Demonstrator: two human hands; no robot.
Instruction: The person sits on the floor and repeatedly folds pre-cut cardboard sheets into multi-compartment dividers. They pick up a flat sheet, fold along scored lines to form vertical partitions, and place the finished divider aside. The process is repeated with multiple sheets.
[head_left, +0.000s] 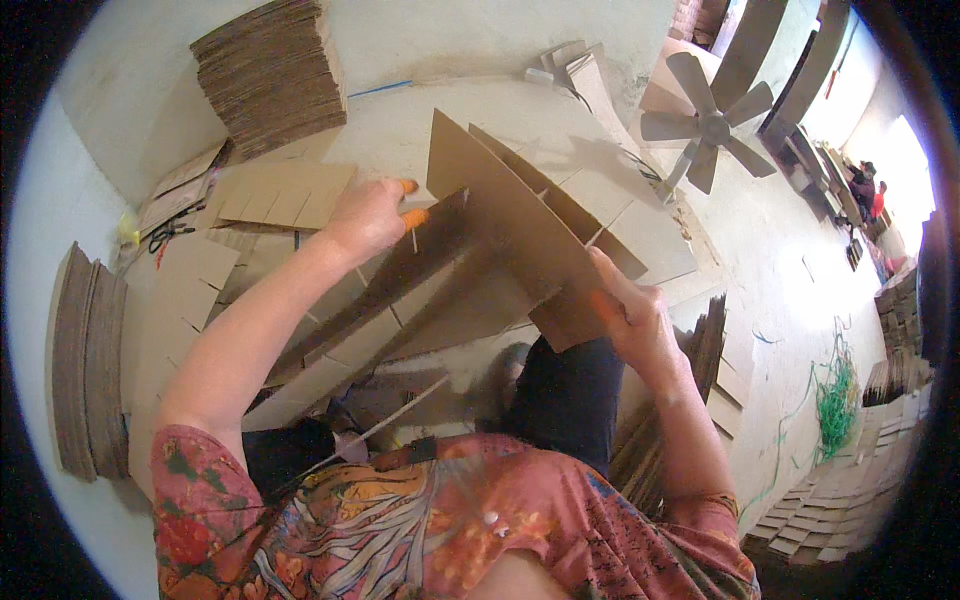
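Note:
Tilted in front of me is a partly interlocked cardboard divider (502, 210), made of long slotted strips crossing one another. My right hand (634, 304) grips its lower right end, the thumb along the upper edge. Orange covering shows on a finger there. My left hand (375, 214) is beside a dark crossing strip (390, 274) on the left of the divider. Orange covers sit on two of its fingertips, which are apart with nothing visible between them. Whether this hand touches the strip is unclear. Slotted cardboard sheets (277, 195) lie just beyond my left wrist.
A tall cardboard stack (270, 75) stands at the back left, more stacked sheets (86, 367) at the far left. Scissors (169, 234) lie near there. A fan (712, 127) stands back right. Green twine (836, 405) lies on the floor. People (866, 187) are far right.

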